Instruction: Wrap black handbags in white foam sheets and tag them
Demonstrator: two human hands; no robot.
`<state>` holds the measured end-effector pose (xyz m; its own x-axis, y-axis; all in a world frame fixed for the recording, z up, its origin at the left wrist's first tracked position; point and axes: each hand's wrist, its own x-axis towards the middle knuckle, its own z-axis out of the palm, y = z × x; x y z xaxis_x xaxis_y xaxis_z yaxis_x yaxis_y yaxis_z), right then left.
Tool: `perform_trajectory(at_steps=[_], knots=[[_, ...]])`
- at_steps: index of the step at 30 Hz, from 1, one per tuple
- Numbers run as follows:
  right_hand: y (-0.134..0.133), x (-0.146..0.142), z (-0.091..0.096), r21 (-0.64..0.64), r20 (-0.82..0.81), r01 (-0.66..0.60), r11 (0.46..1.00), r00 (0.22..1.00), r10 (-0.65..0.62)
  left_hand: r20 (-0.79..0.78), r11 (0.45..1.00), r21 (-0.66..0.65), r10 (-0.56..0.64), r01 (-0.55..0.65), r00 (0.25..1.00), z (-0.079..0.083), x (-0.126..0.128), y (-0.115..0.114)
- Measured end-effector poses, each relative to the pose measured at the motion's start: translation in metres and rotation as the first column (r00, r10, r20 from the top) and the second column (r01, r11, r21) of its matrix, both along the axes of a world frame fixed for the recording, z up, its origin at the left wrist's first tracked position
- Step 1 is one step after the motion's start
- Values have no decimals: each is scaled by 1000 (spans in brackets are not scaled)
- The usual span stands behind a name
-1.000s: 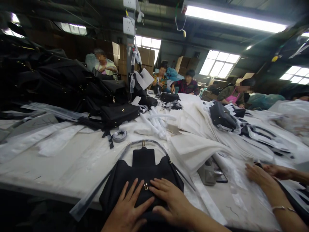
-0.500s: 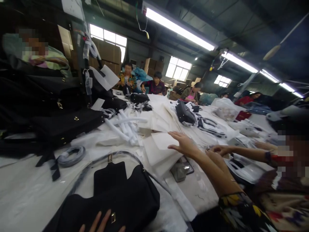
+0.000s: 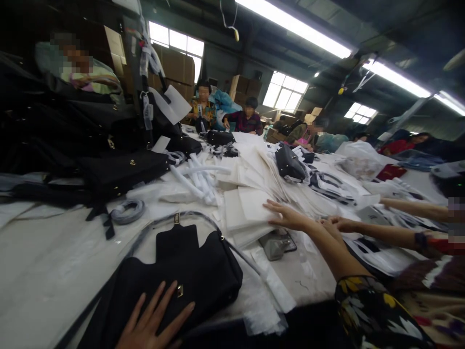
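A black handbag (image 3: 196, 276) lies on its side near me, its flap raised and its wrapped strap (image 3: 196, 214) looped behind it. My left hand (image 3: 156, 315) rests on the bag's front with fingers spread, beside the small gold clasp (image 3: 180, 290). Out to the right, my right hand (image 3: 288, 215) reaches over the table with fingers stretched out. Its fingertips are at the right edge of a stack of white paper sheets (image 3: 243, 211); whether they press on it, I cannot tell. Under that hand sits a grey, shiny object (image 3: 272, 245) of unclear kind.
Black handbags (image 3: 123, 169) are piled at the left. A wrapped coil (image 3: 128, 212) and white tubes (image 3: 198, 182) lie mid-table. At the right, a co-worker's hands (image 3: 341, 224) work close to my right forearm. Further people sit along the far side, near another black bag (image 3: 290, 162).
The view has shifted, so most things sit further right. More of my left hand shows on the bag. My right hand's fingers have come closer to the paper stack.
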<state>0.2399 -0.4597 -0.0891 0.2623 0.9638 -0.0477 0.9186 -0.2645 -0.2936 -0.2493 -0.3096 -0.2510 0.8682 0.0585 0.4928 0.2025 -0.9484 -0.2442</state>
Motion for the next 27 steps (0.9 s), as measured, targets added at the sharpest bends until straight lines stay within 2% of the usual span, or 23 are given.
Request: perform_trajectory(at_steps=[4,8,9,11,13,14,16,17,19,22,23,25,27], knots=[[3,-5,1,19,107,80,997,991,-82,-43,986,-159,43,-49,998,28,-3,-12],[11,-10,13,16,260,197,980,946,-195,-97,957,-279,53,-78,994,37,-4,-19],[15,-14,21,61,296,231,971,925,-239,-106,953,-292,51,-80,993,37,-5,-19],[25,-34,41,244,405,253,936,851,-335,-114,950,-302,51,-83,992,37,-6,-20],[37,-69,63,458,509,130,880,773,-379,-112,949,-304,54,-86,992,36,-6,-20],[43,-92,72,520,554,15,854,755,-351,-105,948,-307,55,-85,993,36,-6,-19],[54,-145,81,555,607,-206,805,762,-224,-88,944,-321,54,-79,995,36,-5,-19],[59,-172,78,550,617,-294,782,774,-142,-78,941,-330,51,-74,996,36,-4,-19],[65,-224,57,504,593,-427,750,803,59,-71,934,-349,56,-77,996,36,-4,-20],[67,-281,1,287,385,-493,822,845,372,-114,894,-433,70,-113,991,29,-7,-24],[65,-293,-17,193,297,-493,849,854,428,-144,870,-474,73,-134,987,24,-9,-26],[59,-307,-45,25,144,-464,885,878,456,-178,829,-537,70,-156,982,8,-13,-30],[55,-309,-54,-80,37,-421,904,905,425,-137,837,-531,71,-134,988,-11,-18,-33]])
